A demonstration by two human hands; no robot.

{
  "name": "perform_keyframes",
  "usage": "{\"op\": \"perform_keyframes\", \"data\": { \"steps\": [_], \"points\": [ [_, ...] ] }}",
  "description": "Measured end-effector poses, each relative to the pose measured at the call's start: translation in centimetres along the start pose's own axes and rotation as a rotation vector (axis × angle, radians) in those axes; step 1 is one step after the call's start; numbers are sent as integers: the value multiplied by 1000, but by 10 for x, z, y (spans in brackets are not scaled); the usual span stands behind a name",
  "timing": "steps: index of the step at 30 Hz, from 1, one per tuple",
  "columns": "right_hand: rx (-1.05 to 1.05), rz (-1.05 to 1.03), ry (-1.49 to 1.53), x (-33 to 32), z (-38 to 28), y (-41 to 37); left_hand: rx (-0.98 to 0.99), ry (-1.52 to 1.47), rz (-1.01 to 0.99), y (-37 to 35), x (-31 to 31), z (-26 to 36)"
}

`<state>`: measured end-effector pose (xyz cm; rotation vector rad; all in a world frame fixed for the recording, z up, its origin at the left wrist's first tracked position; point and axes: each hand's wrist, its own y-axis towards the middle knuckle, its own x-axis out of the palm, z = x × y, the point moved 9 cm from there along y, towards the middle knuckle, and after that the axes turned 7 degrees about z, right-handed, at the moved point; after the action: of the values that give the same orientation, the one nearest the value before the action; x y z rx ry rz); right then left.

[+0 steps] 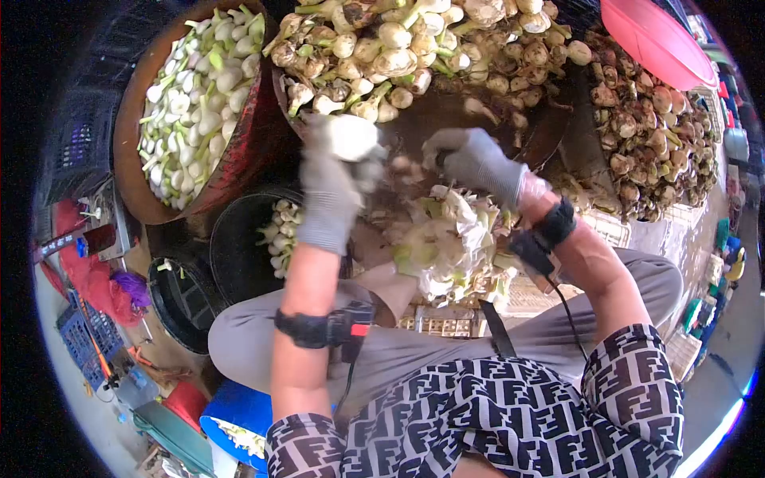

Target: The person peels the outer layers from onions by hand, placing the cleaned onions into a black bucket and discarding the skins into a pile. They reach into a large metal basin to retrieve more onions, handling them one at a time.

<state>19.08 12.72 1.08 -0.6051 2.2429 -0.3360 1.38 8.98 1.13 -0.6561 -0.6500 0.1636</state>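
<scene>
My left hand [339, 179], in a grey glove and blurred by motion, is closed around a white, peeled garlic bulb [353, 138]. To its right, my right hand [478, 166], also gloved, has its fingers curled inward; whatever they may hold cannot be made out. Beneath the hands lies a heap of pale garlic skins [454, 243] between my knees. Unpeeled garlic bulbs with stems [390, 60] are piled just beyond both hands, on a dark surface [438, 115].
Cleaned garlic fills a rusty red drum [267, 103] at upper left. A black bucket [231, 239] holds a few more bulbs. Brownish garlic [649, 151] is heaped at right, beside a pink basin [657, 40]. A blue container [231, 410] stands at lower left.
</scene>
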Motion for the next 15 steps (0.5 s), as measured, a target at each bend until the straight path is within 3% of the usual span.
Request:
{"op": "perform_keyframes", "data": {
  "steps": [1,2,4,5,7,9,10,11,13,15],
  "points": [
    [152,-9,60,-5,17,10,113,-285,327,-10,-12,34],
    [71,127,-38,-14,44,34,113,-560,123,-16,-6,61],
    [87,309,-222,-39,90,65,422,-361,-225,-41,-7,117],
    [186,354,-310,-52,105,72,484,-414,-115,-42,-22,130],
    [327,173,-406,-44,140,94,350,-618,-254,-45,9,127],
    [411,62,-421,-26,178,114,263,-542,-333,-30,23,110],
    [425,39,-390,-11,199,124,277,-424,-85,-23,15,98],
    [439,12,-359,1,211,126,278,-339,-37,-17,13,88],
    [236,16,-352,-6,154,107,260,-202,-81,-10,23,70],
    [177,-48,-482,-11,127,100,230,-18,47,-5,27,49]
  ]
}}
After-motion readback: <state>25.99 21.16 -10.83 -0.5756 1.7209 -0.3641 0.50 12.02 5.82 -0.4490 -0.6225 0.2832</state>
